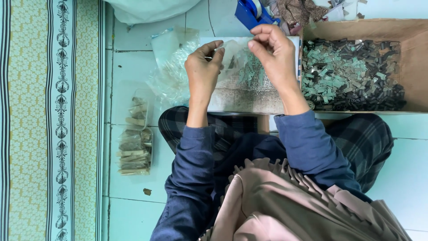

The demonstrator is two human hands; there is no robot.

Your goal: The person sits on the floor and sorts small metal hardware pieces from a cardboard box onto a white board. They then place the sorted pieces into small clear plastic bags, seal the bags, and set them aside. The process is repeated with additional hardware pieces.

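Small clear bag (232, 50) sits pinched between our two hands, held up over the grey tray (249, 96) in front of our lap. Our left hand (203, 71) has thumb and forefinger closed on the bag's left edge, the other fingers curled in. Our right hand (274, 53) grips the right edge near the top, fingertips pressed together, wrist bent over the tray. Whether anything is already inside the bag we cannot tell; it is thin and see-through.

We judge the main risk to be the film slipping: it is slick and held only by fingertips, so a loose pinch could let one side drop and spill whatever it holds onto the tray or the tiled floor (133, 187). Pulling the edges apart too hard could tear it. The cardboard box (414, 53) of small dark and green metal pieces (352, 76) lies just beside our right forearm, so a wide elbow move could knock pieces out. More clear bags (171, 67) lie loose at left, easy to scatter, near the filled packets (133, 147).
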